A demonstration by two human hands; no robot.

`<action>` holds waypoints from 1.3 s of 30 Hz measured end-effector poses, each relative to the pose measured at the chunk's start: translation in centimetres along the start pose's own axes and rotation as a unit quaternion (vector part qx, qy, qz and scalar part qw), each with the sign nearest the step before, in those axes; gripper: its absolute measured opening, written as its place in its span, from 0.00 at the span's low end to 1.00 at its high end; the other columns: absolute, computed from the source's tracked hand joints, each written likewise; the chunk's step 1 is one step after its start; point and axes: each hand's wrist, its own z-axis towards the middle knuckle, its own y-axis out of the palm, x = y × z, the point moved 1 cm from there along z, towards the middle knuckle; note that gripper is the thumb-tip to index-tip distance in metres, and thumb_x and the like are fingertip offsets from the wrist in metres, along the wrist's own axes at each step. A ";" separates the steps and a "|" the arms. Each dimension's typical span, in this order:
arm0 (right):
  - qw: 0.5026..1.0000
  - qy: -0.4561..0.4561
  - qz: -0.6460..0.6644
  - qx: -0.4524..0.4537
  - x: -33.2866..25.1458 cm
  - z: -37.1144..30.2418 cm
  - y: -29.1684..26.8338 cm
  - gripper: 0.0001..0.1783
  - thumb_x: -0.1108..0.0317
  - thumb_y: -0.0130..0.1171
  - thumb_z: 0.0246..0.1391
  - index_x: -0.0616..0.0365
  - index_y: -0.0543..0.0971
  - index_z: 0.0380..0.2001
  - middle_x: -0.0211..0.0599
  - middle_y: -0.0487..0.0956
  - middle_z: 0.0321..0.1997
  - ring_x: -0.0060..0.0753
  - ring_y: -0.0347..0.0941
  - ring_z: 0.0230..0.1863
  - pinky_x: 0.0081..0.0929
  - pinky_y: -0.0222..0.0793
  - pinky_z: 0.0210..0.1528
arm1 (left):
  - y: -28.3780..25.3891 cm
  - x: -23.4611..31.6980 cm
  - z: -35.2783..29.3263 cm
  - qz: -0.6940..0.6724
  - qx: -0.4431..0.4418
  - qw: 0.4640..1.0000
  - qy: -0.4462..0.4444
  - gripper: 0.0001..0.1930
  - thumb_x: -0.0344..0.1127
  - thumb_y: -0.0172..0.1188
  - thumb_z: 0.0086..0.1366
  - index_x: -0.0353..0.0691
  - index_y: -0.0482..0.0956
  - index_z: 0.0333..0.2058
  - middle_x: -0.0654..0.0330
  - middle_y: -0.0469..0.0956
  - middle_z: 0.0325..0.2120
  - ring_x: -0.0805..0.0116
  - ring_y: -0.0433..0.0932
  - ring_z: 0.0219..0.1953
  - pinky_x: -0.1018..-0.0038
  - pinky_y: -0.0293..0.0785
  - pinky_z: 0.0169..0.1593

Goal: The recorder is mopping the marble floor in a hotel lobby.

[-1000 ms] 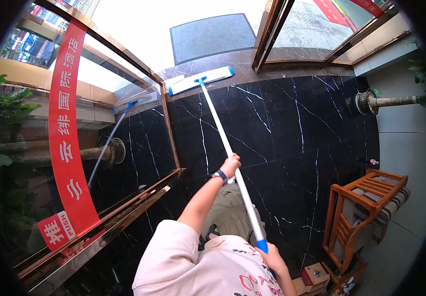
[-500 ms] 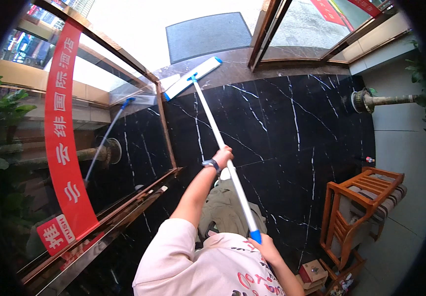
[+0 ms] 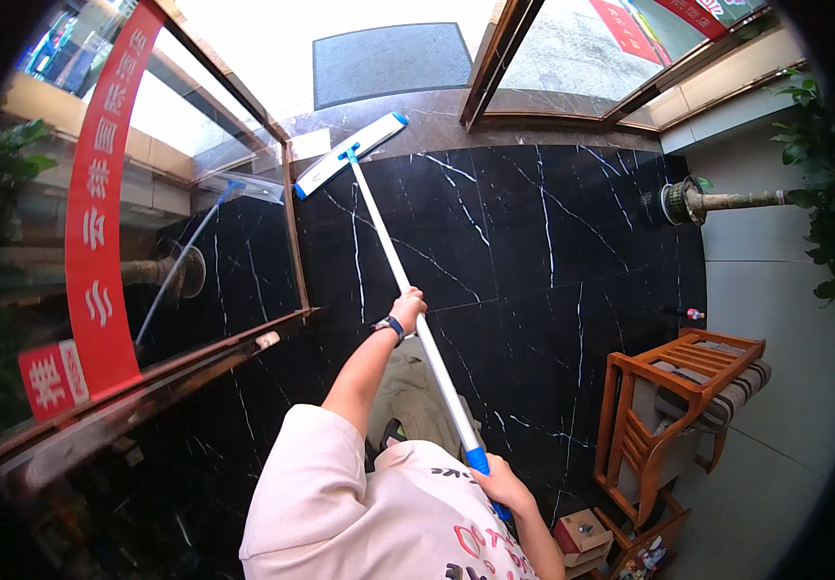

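A flat mop with a white pole [image 3: 384, 232] slants across the black marble floor [image 3: 514, 251]. Its wide white head [image 3: 350, 156], blue at both ends, lies near the doorway, one end close to the glass door's edge. Partway down the pole, my left hand [image 3: 408, 309] is wrapped around it, a dark watch on that wrist. My right hand [image 3: 503, 485] grips the blue handle [image 3: 477, 460] at the near end, by my shirt. Some of its fingers are hidden behind the handle.
A glass door [image 3: 171, 290] with a red banner [image 3: 99, 222] stands open at left, reflecting the mop. Beyond the threshold lies a grey mat [image 3: 393, 66]. To the right are a potted plant [image 3: 676, 203], a wooden chair [image 3: 620, 425] and a cardboard box [image 3: 582, 532].
The whole view has shifted, so the door, mat and chair appear farther left. The mop head keeps nearly the same place beside the door edge. Both hands still grip the mop.
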 end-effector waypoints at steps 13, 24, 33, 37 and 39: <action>0.998 0.049 -0.021 -0.013 16.3 -12.6 -1.2 0.10 0.69 0.50 0.40 0.62 0.64 0.24 0.30 0.65 0.11 0.19 0.61 0.10 0.18 0.60 0.11 | 11.5 13.4 -13.8 -0.012 -0.115 0.993 -0.028 0.08 0.28 0.54 0.35 0.43 0.74 0.21 0.61 0.63 0.27 0.63 0.59 0.42 0.62 0.66 0.36; 0.984 0.106 -0.121 0.074 20.9 -19.2 -6.0 0.11 0.68 0.53 0.38 0.63 0.66 0.24 0.31 0.65 0.10 0.19 0.62 0.09 0.17 0.59 0.11 | 13.5 22.8 -13.8 0.178 -0.303 0.924 0.153 0.12 0.40 0.60 0.31 0.45 0.73 0.20 0.61 0.72 0.19 0.64 0.71 0.28 0.56 0.60 0.32; 0.908 0.071 -0.387 0.144 14.9 -17.0 -12.4 0.18 0.58 0.53 0.35 0.62 0.69 0.25 0.51 0.71 0.23 0.49 0.69 0.28 0.37 0.65 0.30 | 14.1 21.2 -9.1 0.121 -0.187 0.965 0.140 0.06 0.32 0.57 0.34 0.44 0.73 0.17 0.60 0.71 0.16 0.63 0.71 0.26 0.62 0.59 0.32; 0.874 0.028 -0.464 0.144 7.9 -12.8 -15.3 0.16 0.59 0.53 0.35 0.62 0.69 0.24 0.50 0.71 0.23 0.47 0.69 0.28 0.36 0.66 0.30 | 9.8 18.0 -4.7 0.119 -0.161 0.977 0.068 0.04 0.30 0.54 0.37 0.43 0.73 0.18 0.59 0.70 0.18 0.62 0.69 0.29 0.61 0.58 0.35; 0.858 0.015 -0.494 0.142 4.3 -10.3 -17.2 0.18 0.58 0.54 0.34 0.61 0.69 0.26 0.49 0.70 0.24 0.47 0.69 0.28 0.35 0.65 0.30 | 7.7 15.9 -2.1 0.105 -0.140 0.983 0.047 0.04 0.31 0.55 0.37 0.43 0.73 0.17 0.59 0.71 0.18 0.62 0.70 0.29 0.61 0.57 0.36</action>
